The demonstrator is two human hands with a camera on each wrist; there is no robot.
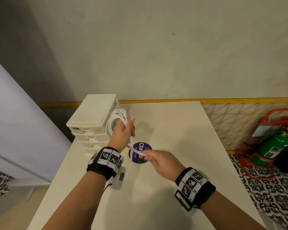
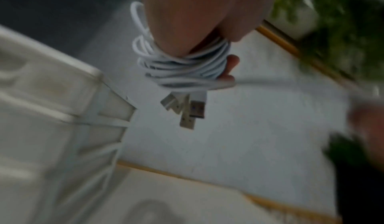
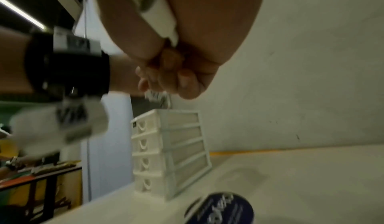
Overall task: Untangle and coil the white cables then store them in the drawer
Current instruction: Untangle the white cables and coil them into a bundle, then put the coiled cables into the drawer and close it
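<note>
White cables (image 1: 115, 120) are wound in a coil round the fingers of my left hand (image 1: 123, 131), raised beside the drawer unit (image 1: 91, 123). In the left wrist view the coil (image 2: 182, 66) wraps the hand and several USB plugs (image 2: 187, 111) hang below it. My right hand (image 1: 156, 161) pinches the loose cable end (image 1: 136, 151) between the two hands, above the purple sticker. In the right wrist view its fingers (image 3: 176, 78) are curled and a white plug body (image 3: 153, 9) shows by the palm. All the drawers look closed (image 3: 145, 153).
The white table (image 1: 173, 130) carries a round purple sticker (image 1: 140, 153). A yellow rail (image 1: 223, 100) and mesh fence run behind it. A green extinguisher (image 1: 273, 145) in a red stand sits on the floor at right. A pale panel (image 1: 15, 122) stands left.
</note>
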